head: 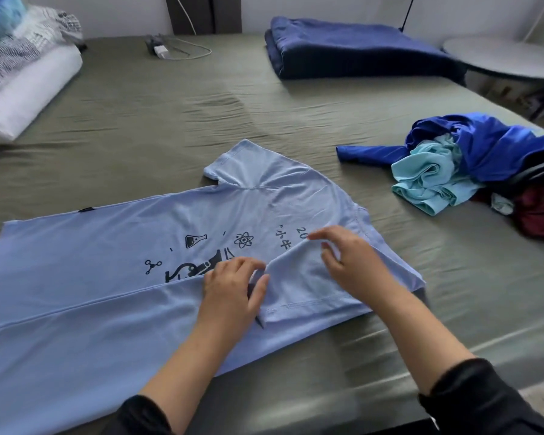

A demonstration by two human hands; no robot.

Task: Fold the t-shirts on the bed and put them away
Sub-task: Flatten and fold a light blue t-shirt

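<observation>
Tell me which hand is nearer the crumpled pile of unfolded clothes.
Right. The right hand rests on the light blue t-shirt's sleeve, on the side toward the clothes pile; the left hand lies farther from it.

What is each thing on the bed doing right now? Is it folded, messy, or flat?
Light blue t-shirt: spread flat, near side and sleeve folded over.
Left hand: pinching the sleeve.
Right hand: pinching the sleeve.
Pile of clothes: crumpled, unfolded.
Dark blue blanket: folded.
Pillow: lying at the bed's corner.
</observation>
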